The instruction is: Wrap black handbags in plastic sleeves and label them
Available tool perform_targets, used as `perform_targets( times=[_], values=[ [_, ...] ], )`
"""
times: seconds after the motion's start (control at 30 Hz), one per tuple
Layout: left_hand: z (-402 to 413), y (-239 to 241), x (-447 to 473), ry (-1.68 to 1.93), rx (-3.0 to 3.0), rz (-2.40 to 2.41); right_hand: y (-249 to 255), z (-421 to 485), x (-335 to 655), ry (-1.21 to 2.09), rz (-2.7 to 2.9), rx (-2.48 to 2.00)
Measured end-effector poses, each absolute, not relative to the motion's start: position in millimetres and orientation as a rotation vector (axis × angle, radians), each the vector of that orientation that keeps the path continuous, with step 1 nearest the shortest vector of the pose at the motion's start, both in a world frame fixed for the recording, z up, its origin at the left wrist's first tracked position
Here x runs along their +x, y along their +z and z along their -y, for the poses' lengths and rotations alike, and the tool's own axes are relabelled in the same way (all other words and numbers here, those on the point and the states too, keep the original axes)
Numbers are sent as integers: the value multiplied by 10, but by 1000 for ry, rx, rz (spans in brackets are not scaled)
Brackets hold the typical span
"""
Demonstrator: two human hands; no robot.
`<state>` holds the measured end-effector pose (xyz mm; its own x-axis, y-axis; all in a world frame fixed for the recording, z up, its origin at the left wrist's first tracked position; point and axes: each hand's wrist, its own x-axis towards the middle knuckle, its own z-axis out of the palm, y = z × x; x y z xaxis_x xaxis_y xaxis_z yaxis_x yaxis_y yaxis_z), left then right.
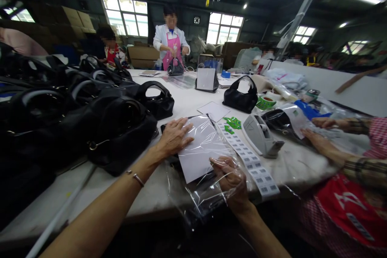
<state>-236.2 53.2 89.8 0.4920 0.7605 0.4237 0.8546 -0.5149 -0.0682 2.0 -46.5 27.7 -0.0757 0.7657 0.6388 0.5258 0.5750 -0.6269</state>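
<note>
My left hand (174, 136) lies flat with fingers stretched out on a clear plastic bag (208, 145) that covers a white card (198, 157) and a dark bag beneath. My right hand (231, 179) is inside or under the open end of the plastic bag, its fingers curled on the film near the card's lower edge. A strip of barcode labels (250, 163) runs along the table just right of my right hand.
A heap of black handbags (90, 117) fills the left of the white table (151, 193). A grey tape dispenser (260, 135), green stickers (232, 123), a green tape roll (266, 102) and a small black handbag (240, 98) lie ahead. A co-worker's hands (320, 133) work at right; a person in a pink apron (171, 46) stands opposite.
</note>
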Motion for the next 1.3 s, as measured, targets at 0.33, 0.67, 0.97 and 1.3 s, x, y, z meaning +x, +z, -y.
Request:
perform_targets(
  times=[0.33,0.67,0.97,1.3],
  values=[
    [-512,915,-2345,-511,-2489,1390,335,512,-33,268,1681,-1157],
    [-499,911,-2351,-525,-2485,1389,4,468,-220,72,2079,-1053],
    [-510,878,-2353,-539,-2451,1358,323,135,-498,-72,2195,-1085],
    [-500,863,-2330,-556,-2439,1385,309,-76,-556,-173,2127,-1155]
  ],
)
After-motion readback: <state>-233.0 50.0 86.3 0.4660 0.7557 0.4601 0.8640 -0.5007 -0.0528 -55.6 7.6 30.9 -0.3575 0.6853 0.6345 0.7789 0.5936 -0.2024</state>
